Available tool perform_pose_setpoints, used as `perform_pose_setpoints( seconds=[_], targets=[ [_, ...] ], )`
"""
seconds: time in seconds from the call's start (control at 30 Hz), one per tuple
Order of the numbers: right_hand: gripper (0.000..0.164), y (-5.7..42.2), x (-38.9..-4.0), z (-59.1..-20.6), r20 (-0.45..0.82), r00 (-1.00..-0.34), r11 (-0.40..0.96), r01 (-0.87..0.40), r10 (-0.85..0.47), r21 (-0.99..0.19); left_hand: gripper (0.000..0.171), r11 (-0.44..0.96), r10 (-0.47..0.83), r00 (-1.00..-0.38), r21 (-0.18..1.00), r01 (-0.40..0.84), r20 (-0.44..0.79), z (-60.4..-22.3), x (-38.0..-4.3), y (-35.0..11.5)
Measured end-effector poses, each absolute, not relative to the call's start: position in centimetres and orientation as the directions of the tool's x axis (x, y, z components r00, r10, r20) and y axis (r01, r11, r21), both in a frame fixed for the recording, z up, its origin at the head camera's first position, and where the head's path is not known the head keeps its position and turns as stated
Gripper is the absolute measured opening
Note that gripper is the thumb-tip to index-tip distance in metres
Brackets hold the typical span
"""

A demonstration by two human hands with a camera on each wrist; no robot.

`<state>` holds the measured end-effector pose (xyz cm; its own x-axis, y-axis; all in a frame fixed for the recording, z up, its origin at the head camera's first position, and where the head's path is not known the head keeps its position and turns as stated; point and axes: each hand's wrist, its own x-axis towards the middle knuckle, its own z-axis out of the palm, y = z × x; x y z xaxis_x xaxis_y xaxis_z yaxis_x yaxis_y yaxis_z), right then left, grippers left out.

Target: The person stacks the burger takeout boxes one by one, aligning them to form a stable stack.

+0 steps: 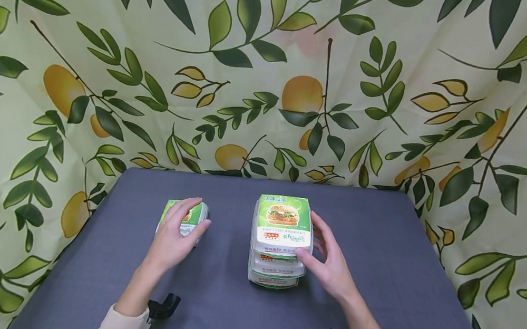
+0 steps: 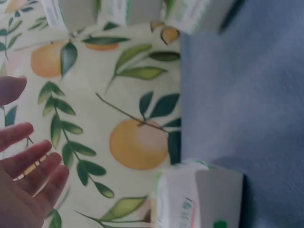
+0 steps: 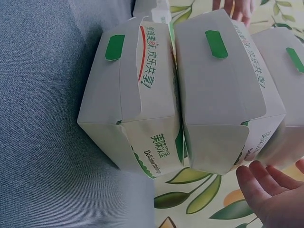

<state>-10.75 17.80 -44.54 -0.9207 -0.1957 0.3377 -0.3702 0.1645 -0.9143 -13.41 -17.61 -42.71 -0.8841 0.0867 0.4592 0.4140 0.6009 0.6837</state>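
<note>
Three white-and-green burger boxes stand stacked on the table: a top box (image 1: 281, 224) with a burger picture on its lid, a middle box (image 3: 213, 90) and a bottom box (image 3: 128, 90). My right hand (image 1: 330, 261) is at the stack's right side. Its thumb lies at the top box's front right corner, with relaxed fingers (image 3: 268, 183) along the side. Over a single burger box (image 1: 196, 215) to the left hovers my left hand (image 1: 177, 238), its fingers spread and apart from the box in the left wrist view. The hand partly hides that box's lid.
A dark blue-grey cloth covers the table (image 1: 221, 309). Behind and beside it hangs a leaf-and-fruit patterned curtain (image 1: 258, 121). Bare tabletop lies between the single box and the stack. Black straps (image 1: 164, 306) sit on both wrists.
</note>
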Motion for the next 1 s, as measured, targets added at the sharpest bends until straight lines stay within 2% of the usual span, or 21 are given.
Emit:
perform_pose_setpoints(
  seconds=[0.23,0.37,0.67,1.0],
  targets=[
    [0.08,17.8,-10.7,-44.6,0.338,-0.918,0.162,-0.373,-0.206,-0.914,0.049,0.645,0.054,-0.839,0.622,0.443,0.542,-44.3,-14.2,-19.9],
    [0.08,17.8,-10.7,-44.6,0.337,-0.918,0.161,-0.372,-0.209,-0.914,0.052,0.686,0.046,-0.854,0.605,0.404,0.519,-45.2,-14.7,-21.4],
    [0.079,17.7,-10.7,-44.2,0.337,-0.917,0.164,-0.374,-0.216,-0.913,0.082,0.725,0.05,-0.974,0.663,0.186,0.219,-45.8,-15.5,-24.5],
    [0.079,17.9,-10.6,-44.1,0.332,-0.918,0.173,-0.371,-0.216,-0.912,0.106,0.721,0.077,-0.997,0.691,0.055,0.0,-46.8,-16.5,-26.0]
  ],
)
